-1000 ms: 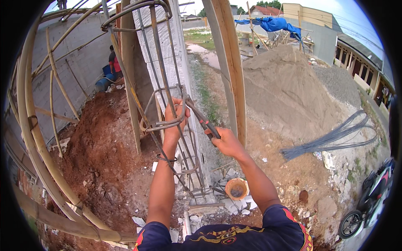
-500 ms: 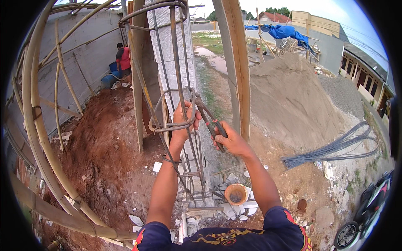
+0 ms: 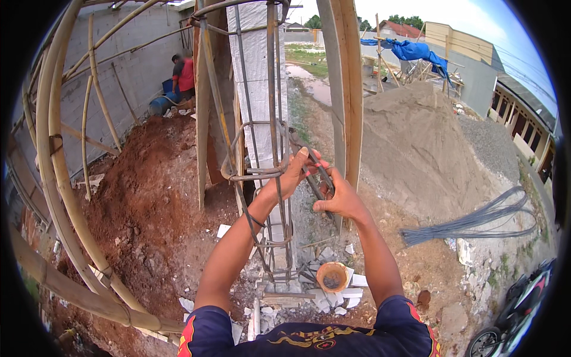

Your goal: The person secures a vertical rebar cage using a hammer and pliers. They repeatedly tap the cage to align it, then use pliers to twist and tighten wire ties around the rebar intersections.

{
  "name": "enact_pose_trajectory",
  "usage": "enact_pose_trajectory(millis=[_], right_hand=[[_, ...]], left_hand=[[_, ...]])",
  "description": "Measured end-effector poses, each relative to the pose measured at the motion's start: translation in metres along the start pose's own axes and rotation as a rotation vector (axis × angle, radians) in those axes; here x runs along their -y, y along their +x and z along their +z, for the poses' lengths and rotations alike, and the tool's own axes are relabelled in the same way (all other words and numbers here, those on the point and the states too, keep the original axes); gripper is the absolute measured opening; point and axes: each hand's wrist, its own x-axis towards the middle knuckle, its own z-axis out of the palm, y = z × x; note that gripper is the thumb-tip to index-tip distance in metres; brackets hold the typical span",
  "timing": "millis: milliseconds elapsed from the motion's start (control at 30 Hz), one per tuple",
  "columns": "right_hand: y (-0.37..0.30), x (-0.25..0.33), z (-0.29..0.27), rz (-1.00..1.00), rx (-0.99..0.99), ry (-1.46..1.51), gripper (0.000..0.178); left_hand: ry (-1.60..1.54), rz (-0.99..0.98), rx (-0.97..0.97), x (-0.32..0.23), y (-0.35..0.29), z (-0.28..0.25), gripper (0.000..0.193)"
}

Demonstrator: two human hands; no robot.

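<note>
A pair of dark end-cutting pincers (image 3: pixel 313 185) slants beside an upright rebar cage (image 3: pixel 272 89), its head close to the cage's right-hand bars. My right hand (image 3: pixel 344 201) is closed round the handles, thumb across the lower part. Higher up, my left hand (image 3: pixel 291 176) has its thumb and fingers closed on the pincers near the head. A square steel stirrup (image 3: pixel 256 176) rings the vertical bars just left of that hand. Whether any tie wire sits in the jaws is too small to tell.
Bamboo poles (image 3: pixel 53 154) curve up at left beside a red soil mound (image 3: pixel 134 202). Wooden boards (image 3: pixel 345 77) stand upright beyond my hands. An orange bucket (image 3: pixel 333 276) sits among rubble. At right are sand (image 3: pixel 422 143), bundled rods (image 3: pixel 470 220) and a motorcycle (image 3: pixel 517 315). A person (image 3: pixel 183 77) works far left.
My left hand has left the cage's bars and stirrup, moving right onto the pincers. My right hand has shifted slightly right on the handles. The view has moved a little.
</note>
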Motion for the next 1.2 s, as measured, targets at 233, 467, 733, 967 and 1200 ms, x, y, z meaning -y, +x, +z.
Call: enact_pose_trajectory(millis=[233, 467, 733, 967, 1200], right_hand=[[-0.02, 0.003, 0.042, -0.264, -0.707, -0.794, 0.06], [-0.005, -0.029, 0.009, 0.15, -0.182, 0.34, 0.045], [-0.004, -0.039, -0.005, 0.296, 0.172, 0.938, 0.064], [-0.023, 0.004, 0.04, -0.062, -0.569, -0.697, 0.051], [-0.005, -0.025, 0.016, 0.137, -0.313, -0.204, 0.034]], left_hand=[[-0.083, -0.007, -0.011, -0.003, 0.004, 0.011, 0.046], [0.117, -0.042, -0.092, -0.002, 0.008, 0.004, 0.037], [-0.332, 0.057, 0.106, 0.002, 0.014, 0.01, 0.023], [-0.36, 0.068, 0.041, 0.01, 0.022, 0.015, 0.024], [-0.13, 0.075, 0.004, 0.006, 0.012, 0.008, 0.027]])
